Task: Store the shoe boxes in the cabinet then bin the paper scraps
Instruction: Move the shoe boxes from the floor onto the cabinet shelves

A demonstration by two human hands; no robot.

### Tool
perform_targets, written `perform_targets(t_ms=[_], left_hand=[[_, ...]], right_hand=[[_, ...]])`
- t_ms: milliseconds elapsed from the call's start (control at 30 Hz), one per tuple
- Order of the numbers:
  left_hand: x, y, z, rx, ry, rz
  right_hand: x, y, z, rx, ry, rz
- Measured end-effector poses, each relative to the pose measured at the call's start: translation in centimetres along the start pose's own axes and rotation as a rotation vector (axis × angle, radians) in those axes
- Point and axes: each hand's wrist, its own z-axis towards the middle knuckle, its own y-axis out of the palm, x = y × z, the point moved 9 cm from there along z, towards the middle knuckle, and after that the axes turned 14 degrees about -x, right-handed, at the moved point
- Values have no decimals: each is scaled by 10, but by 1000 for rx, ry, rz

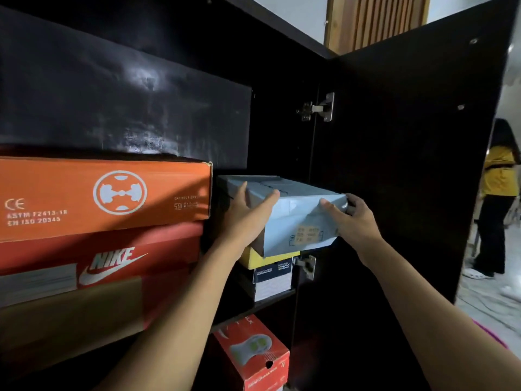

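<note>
Storage step under way: left hand point(248, 214) and right hand point(356, 220), fingers point(269, 199) clamped on its near corners, hold a pale blue shoe box point(296, 213) tilted atop a yellow box point(260, 260) in the cabinet point(277, 128), apparently needing a level push inward next.

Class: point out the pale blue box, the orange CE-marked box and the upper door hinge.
pale blue box point(296, 218), head view, front face.
orange box point(56, 193), head view, side panel.
upper door hinge point(320, 107), head view, metal arm.

Bg: white wall point(296, 12) up top, wood slat panel point(375, 21) beside it. Dark cabinet door point(408, 150) was open, right. Far right: pale floor point(485, 303), person in yellow top point(499, 179).
</note>
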Motion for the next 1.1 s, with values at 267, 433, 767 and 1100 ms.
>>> perform_targets(t_ms=[267,433,767,1100], left_hand=[[-13,-10,64,-4,-13,128],[-25,-26,99,36,-38,171],[-32,-30,110,79,-53,177],[-13,30,41,108,-44,88]], right_hand=[[15,47,58,-14,-56,-245],[31,88,83,-112,-90,-277],[41,85,88,-201,-86,-273],[-9,-40,-66,264,-305,-502]])
